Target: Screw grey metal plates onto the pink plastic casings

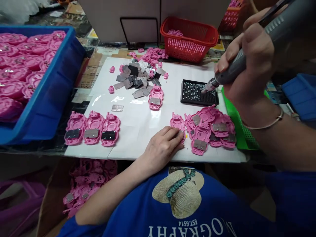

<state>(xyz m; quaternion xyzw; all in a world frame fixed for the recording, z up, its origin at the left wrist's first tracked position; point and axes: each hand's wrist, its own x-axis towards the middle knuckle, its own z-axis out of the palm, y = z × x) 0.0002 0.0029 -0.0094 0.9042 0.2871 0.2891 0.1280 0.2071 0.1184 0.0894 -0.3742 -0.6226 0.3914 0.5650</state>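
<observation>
A pink casing (pixel 177 121) is lying under the fingertips of the left hand (pixel 161 146), the nearer hand, its long axis running away from the wearer and its upper end showing beyond the fingers. Those fingers are pressing close together over it; whether the thumb is pinching cannot be told. Just right of that grip, a heap of casings (pixel 204 116) is spreading. Ahead and rightward, the right hand (pixel 258 54), wrapping around a grey driver (pixel 238 65), is pointing its tip at a black screw tray (pixel 197 101).

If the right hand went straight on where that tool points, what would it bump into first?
Probably the black tray of screws: the tip of the screwdriver in the right hand shows over it, though its height is hard to judge.
</observation>
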